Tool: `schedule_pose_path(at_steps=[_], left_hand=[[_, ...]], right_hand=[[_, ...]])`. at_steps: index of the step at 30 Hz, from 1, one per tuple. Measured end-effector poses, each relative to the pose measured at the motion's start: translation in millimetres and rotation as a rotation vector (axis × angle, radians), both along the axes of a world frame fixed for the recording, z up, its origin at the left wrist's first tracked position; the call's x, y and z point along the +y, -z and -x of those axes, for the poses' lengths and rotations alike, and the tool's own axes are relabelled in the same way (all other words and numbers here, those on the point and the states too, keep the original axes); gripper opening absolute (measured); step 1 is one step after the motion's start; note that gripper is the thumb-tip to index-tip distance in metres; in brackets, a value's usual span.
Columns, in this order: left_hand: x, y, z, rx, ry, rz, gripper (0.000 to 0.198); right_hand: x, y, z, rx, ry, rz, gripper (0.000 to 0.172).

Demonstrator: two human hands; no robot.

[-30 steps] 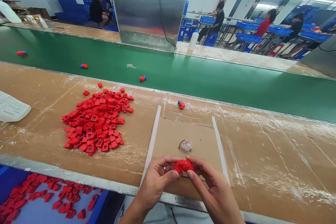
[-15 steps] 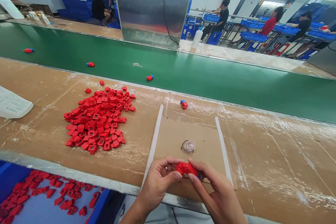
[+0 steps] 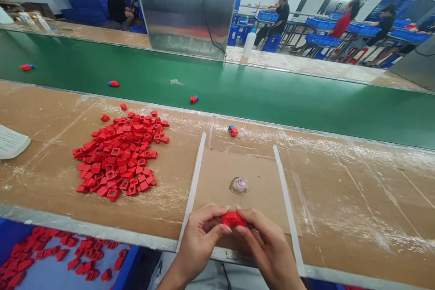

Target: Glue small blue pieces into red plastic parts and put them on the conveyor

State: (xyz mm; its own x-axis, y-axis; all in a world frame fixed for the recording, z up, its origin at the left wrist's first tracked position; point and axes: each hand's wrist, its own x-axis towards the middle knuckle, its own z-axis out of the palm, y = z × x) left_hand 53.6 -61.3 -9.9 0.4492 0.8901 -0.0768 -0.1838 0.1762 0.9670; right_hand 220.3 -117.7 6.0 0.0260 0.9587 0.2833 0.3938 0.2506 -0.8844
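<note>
Firstly, head view, near edge of the bench.

- Left hand point(image 3: 200, 238): fingers curled, thumb and forefinger pinched on the left side of the red part point(image 3: 233, 219).
- Right hand point(image 3: 268, 249): curled the same way, thumb and fingertips closed on the part's right side.
- Red part: one small moulded plastic piece, bright red and blocky, with an uneven ridged top. Its underside and ends are hidden by the fingers. It is held between both hands, just above the near edge of the card pad point(image 3: 220, 176).
- Card pad: brown, flat on the bench, with a white strip point(image 3: 193, 190) along each side.
- Disc point(image 3: 239, 185): clear and round, on the pad just beyond the hands, apart from them.

Head view, middle ground.

- Pile point(image 3: 117, 156): many loose red pieces, square-ish, some showing a dark recess. It lies left of the pad, well apart from the hands.
- Bin point(image 3: 131, 263): blue, below the bench at lower left, holding more red pieces.
- Red-and-blue piece point(image 3: 233, 131): alone, beyond the pad.
- Sheet point(image 3: 12, 142): white, printed, at the far left.

Head view, far ground.

- Belt point(image 3: 288, 99): green, carrying three small red-and-blue pieces, well spaced.
- Metal panel point(image 3: 185, 7): upright behind the belt.
- Seated people at blue crates beyond.
</note>
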Motion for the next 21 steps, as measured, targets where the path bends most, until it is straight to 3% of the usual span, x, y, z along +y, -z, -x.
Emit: schedule_pose_path(at_steps=[2,5,9,13,17,21], left_hand=[[-0.7,-0.4,0.8,0.035,0.019,-0.025,0.023],[-3.0,-7.5,-1.3,0.114,0.075,-0.092,0.050],[-4.9,-27.3,-7.0,0.376,0.144,-0.422,0.033],[-2.9,-38.7,-6.8,0.556,0.188,-0.707,0.029],[-2.2,-36.7,-3.7,0.605,0.151,-0.930,0.031],[-7.2,-35.8,-3.4,0.636,0.096,-1.048,0.031]], right_hand=[[-3.2,2.5,-1.0,-0.040,0.029,-0.106,0.019],[-8.5,3.5,-2.9,-0.158,0.067,-0.311,0.027],[-14.3,0.9,-6.0,-0.252,0.090,-0.529,0.037],[-19.0,-1.2,-8.6,-0.276,0.047,-0.588,0.036],[-20.8,-7.3,-7.6,-0.236,0.015,-0.583,0.029],[-20.3,-21.3,-4.4,-0.159,-0.021,-0.542,0.021]])
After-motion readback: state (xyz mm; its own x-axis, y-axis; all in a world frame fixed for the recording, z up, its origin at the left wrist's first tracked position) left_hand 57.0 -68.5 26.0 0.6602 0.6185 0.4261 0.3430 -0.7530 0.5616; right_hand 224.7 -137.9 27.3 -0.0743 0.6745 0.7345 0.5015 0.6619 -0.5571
